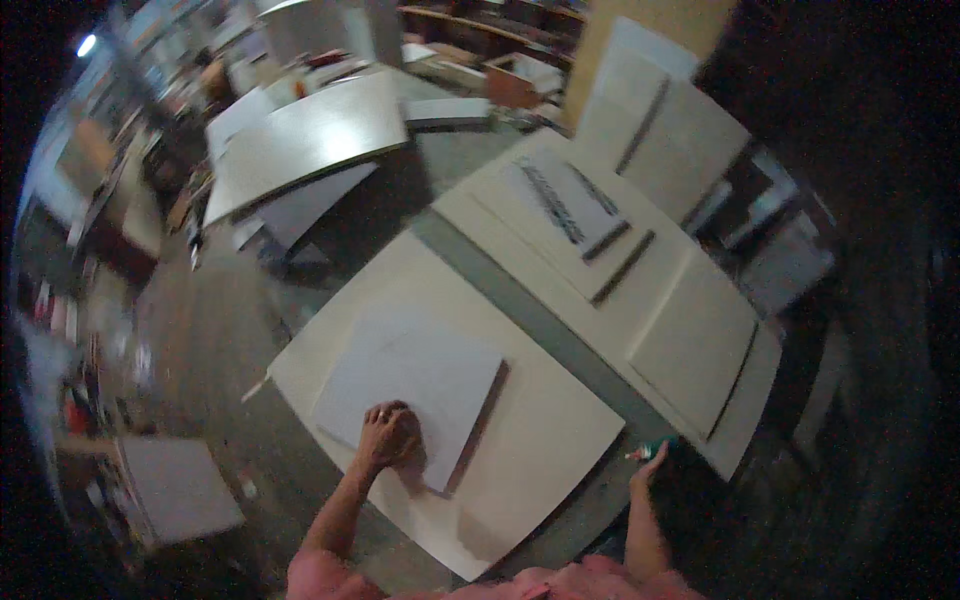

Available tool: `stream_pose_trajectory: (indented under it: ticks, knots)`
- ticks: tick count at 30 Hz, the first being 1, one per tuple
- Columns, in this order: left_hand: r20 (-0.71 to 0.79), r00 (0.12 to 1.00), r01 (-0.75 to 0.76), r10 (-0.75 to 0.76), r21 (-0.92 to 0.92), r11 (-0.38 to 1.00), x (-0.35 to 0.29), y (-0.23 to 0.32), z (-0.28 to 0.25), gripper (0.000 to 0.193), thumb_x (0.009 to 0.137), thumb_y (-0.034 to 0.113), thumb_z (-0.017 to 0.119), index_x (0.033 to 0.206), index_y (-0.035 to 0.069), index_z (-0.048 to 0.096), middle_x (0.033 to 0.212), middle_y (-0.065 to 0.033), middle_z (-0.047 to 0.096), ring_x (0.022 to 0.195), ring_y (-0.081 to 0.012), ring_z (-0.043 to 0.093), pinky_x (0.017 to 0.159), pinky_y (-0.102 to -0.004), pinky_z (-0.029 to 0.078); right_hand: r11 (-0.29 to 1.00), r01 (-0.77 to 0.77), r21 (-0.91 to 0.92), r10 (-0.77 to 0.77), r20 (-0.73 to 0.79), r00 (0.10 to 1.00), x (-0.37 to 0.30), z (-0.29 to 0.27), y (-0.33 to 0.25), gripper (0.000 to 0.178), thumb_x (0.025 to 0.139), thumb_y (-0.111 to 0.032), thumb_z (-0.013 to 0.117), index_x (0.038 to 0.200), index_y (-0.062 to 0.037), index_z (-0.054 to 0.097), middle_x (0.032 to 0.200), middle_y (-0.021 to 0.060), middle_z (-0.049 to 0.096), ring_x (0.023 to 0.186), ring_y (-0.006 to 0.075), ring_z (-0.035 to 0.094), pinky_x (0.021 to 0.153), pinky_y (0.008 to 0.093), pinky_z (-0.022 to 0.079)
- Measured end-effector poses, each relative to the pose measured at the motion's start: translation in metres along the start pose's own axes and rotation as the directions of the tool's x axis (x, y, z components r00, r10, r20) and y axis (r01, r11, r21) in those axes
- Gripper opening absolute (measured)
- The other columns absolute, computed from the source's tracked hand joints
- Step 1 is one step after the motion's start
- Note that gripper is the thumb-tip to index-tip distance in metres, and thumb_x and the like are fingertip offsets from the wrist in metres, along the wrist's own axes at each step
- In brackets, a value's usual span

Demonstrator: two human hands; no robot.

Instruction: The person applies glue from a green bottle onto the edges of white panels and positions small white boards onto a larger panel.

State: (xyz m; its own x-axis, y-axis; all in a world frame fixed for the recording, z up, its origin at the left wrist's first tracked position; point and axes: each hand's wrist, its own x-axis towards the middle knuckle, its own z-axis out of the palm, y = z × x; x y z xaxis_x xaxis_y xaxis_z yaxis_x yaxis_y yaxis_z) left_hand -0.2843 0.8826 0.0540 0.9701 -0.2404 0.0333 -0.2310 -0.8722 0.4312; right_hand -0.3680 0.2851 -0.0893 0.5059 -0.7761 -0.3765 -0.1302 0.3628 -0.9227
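A white rectangular panel (415, 370) lies on a larger cream board (555, 415) in front of me. My left hand (388, 437) is on the near part of the white panel, its fingers curled in. Whatever it may hold is hidden by the hand and the blur. To the right, just past the cream board's right corner, my right hand (648, 465) is closed around a small dark green object (660, 447) with a pale tip. It looks like a small bottle, but its kind is unclear.
Beyond a grey-green gap, a second cream board (480, 222) carries flat panels, including a dark-marked one (570, 205) and a cream one (695, 350). More panels lean upright (685, 140) at the back right. A shiny board (310, 135) lies on a stack at far left. A white panel (180, 487) stands lower left.
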Motion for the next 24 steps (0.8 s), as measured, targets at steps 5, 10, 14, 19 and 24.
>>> stream_pose_trajectory:
  ticks: [5,10,14,19,24]
  knots:
    - [-0.014,0.999,-0.045,0.045,-0.026,0.999,0.022,0.008,0.023,0.064,0.075,0.048,0.065,0.123,0.008,0.052,0.131,-0.0162,0.047,0.119,-0.0382,0.042,0.103,-0.0512,0.028,0.998,0.051,-0.042,-0.055,-0.087,0.995,0.02,-0.015,0.0,0.047,0.093,-0.047,0.052,0.118,-0.0071,0.056,0.105,0.005,0.058,0.095,0.0194,0.057,0.084,0.0371,0.047]
    - [-0.059,0.986,-0.153,0.156,0.049,0.987,0.014,0.003,0.018,0.057,0.085,0.047,0.055,0.122,0.003,0.05,0.125,-0.0197,0.051,0.118,-0.037,0.043,0.101,-0.05,0.028,0.857,0.223,-0.464,-0.235,0.033,0.971,-0.039,0.076,-0.08,0.05,0.095,-0.042,0.05,0.12,0.0003,0.056,0.119,0.0093,0.056,0.111,0.0244,0.05,0.099,0.0389,0.039]
    - [-0.038,0.998,-0.056,0.051,-0.155,0.986,0.01,0.009,0.038,0.054,0.086,0.046,0.054,0.119,0.003,0.051,0.124,-0.0194,0.051,0.118,-0.0364,0.043,0.101,-0.0491,0.027,0.848,0.266,-0.459,-0.349,-0.106,0.931,-0.016,-0.003,-0.047,0.043,0.095,-0.041,0.051,0.116,-0.0029,0.057,0.112,0.0079,0.059,0.102,0.0209,0.055,0.091,0.0364,0.043]
    - [-0.088,0.996,-0.005,-0.008,-0.145,0.989,0.006,-0.007,0.02,0.054,0.085,0.046,0.054,0.117,0.002,0.053,0.125,-0.02,0.051,0.119,-0.0359,0.043,0.102,-0.0486,0.027,0.951,0.211,-0.227,-0.226,-0.046,0.973,-0.025,0.018,-0.027,0.039,0.093,-0.042,0.053,0.101,-0.0049,0.056,0.093,0.0066,0.062,0.082,0.0211,0.063,0.075,0.0358,0.05]
    - [-0.057,0.979,-0.195,0.198,0.057,0.979,0.008,-0.019,0.014,0.056,0.087,0.048,0.053,0.119,0.002,0.052,0.126,-0.0215,0.049,0.119,-0.0387,0.042,0.103,-0.0512,0.028,0.987,0.12,-0.105,-0.121,-0.002,0.993,-0.029,0.029,-0.036,0.039,0.092,-0.043,0.055,0.096,-0.005,0.055,0.083,0.0076,0.059,0.074,0.0243,0.065,0.066,0.0375,0.052]
